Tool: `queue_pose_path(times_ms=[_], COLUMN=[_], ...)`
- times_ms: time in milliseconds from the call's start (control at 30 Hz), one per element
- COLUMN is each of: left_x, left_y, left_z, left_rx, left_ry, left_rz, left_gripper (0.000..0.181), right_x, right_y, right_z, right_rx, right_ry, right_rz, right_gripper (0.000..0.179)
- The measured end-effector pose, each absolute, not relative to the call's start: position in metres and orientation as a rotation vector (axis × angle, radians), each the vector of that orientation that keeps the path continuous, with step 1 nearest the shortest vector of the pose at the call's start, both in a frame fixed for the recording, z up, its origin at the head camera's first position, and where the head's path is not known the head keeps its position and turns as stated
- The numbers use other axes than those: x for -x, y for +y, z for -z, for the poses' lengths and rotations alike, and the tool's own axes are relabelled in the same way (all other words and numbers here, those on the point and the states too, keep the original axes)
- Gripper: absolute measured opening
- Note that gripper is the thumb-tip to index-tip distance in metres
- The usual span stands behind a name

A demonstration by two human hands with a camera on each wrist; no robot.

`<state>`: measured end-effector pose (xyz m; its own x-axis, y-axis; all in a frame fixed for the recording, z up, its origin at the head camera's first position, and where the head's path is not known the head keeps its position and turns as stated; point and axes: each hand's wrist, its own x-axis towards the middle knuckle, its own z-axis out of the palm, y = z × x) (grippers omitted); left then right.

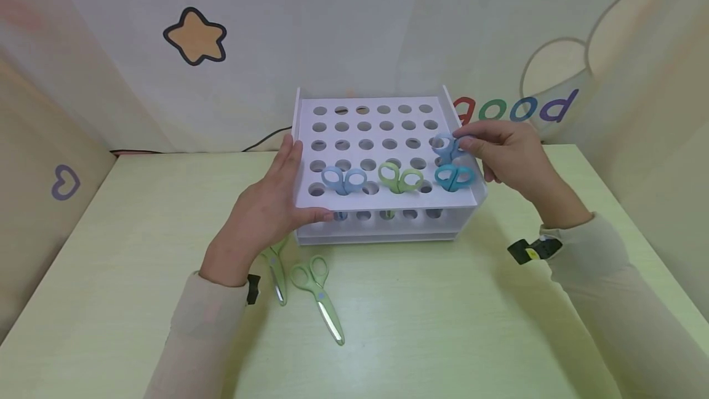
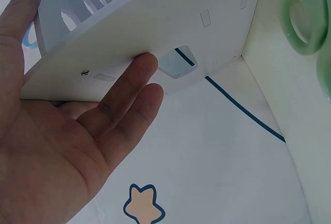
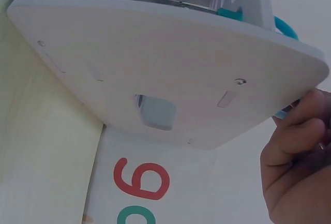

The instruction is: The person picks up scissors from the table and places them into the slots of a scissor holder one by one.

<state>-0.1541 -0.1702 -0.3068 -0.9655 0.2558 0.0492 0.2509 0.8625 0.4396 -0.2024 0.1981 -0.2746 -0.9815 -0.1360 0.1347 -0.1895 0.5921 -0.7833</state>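
Note:
A white rack (image 1: 376, 134) with rows of round holes stands tilted toward me, several scissors upright in it. My left hand (image 1: 260, 214) rests at its left side, thumb along the front edge and fingers fairly straight against the side panel (image 2: 150, 32). At the right, my right hand (image 1: 509, 156) pinches a handle of light blue scissors (image 1: 441, 149), whose blades are hidden below the top plate. Teal scissors (image 1: 454, 176) stand just in front of these, green scissors (image 1: 400, 178) near the middle, and other light blue scissors (image 1: 344, 181) at the front left.
Two green scissors lie on the table (image 1: 421, 313) in front of the rack: one pair (image 1: 318, 294) with its blades toward me, another pair (image 1: 275, 266) partly behind my left wrist. A printed curtain (image 1: 354, 23) hangs behind the rack, with a dark cord (image 1: 266, 138) along its foot.

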Motion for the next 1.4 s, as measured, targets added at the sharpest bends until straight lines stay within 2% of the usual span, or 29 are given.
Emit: queue_pose_path(times_ms=[633,1133,1400], left_x=[0.154,0.155,0.154], left_y=[-0.17,-0.168,-0.17], left_z=[0.305,0.304,0.305], left_rx=[-0.415,-0.41,-0.414], left_ry=[3.013,3.005,3.012], left_rz=[-0.717,-0.712,-0.725], left_gripper=[0.127,0.128,0.128], right_x=[0.201,0.21,0.209], right_y=[0.191,0.19,0.192], right_z=[0.275,0.276,0.275], right_rx=[-0.341,-0.488,-0.468], right_ry=[-2.891,-2.833,-2.896], right_rz=[-1.148,-1.036,-1.034], right_gripper=[0.028,0.02,0.026])
